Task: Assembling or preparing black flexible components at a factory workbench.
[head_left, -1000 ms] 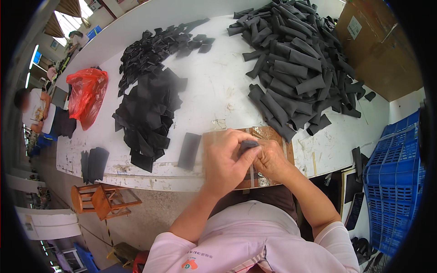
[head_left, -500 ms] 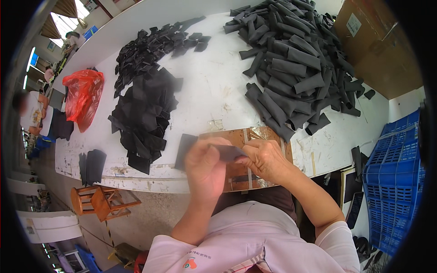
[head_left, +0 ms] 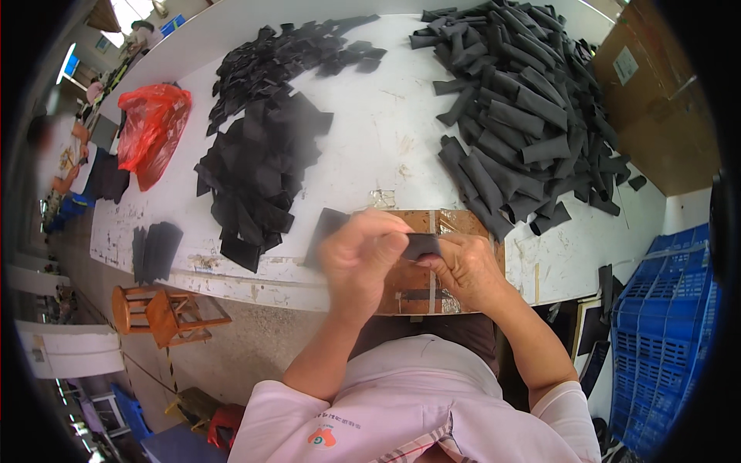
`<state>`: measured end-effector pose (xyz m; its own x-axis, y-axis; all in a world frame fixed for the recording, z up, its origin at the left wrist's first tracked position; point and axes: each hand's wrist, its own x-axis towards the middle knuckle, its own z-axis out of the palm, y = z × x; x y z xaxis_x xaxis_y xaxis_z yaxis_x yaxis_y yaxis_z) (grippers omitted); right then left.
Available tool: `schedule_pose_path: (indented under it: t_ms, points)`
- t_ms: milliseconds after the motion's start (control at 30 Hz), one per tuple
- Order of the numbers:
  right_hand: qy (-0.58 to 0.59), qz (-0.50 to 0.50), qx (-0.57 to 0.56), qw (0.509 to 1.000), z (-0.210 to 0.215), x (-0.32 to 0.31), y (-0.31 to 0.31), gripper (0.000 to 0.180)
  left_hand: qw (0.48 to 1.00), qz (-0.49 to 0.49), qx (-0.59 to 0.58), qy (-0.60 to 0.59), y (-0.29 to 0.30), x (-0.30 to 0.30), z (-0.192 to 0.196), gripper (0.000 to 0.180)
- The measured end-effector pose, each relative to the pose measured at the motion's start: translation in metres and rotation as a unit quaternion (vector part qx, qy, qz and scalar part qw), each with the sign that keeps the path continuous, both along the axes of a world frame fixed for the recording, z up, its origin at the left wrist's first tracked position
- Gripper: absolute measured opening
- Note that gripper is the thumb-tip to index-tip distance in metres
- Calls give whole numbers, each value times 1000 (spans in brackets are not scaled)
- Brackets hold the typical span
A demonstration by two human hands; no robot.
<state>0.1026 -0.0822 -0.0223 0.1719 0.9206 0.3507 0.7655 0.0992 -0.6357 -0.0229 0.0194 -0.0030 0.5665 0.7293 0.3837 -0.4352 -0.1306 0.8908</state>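
Note:
A small dark grey fabric piece (head_left: 423,245) is stretched between my two hands above a brown board (head_left: 409,299) at the table's front edge. My left hand (head_left: 361,251), somewhat blurred, pinches its left end. My right hand (head_left: 471,268) grips the other end, with the thumb underneath. My fingers cover both ends, so its full shape is hidden. Beside my left hand, partly behind it, lies another dark fabric piece (head_left: 326,230). Farther left is a heap of flat black fabric pieces (head_left: 258,174). Rolled dark grey fabric tubes (head_left: 532,116) are piled at the far right.
A second heap of black pieces (head_left: 270,65) lies at the back left, near a red plastic bag (head_left: 154,131). A cardboard box (head_left: 656,100) stands back right, above blue crates (head_left: 664,339). By the left edge are a small fabric stack (head_left: 158,251) and a wooden stool (head_left: 174,316).
The view has shifted, so the table's contents sit higher and the piles farther right. Both hands still hold the fabric piece; it now lies more level between them.

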Motion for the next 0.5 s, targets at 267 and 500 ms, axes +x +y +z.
schedule_pose_path:
  t_ms: [267,500]
  points:
    - [467,-152,127,862,71,60,44,48,794,406,186,412,49,-35,-98,24]
    - [418,-85,-110,898,-2,-18,-27,32,875,276,-19,397,72,-66,-115,12]
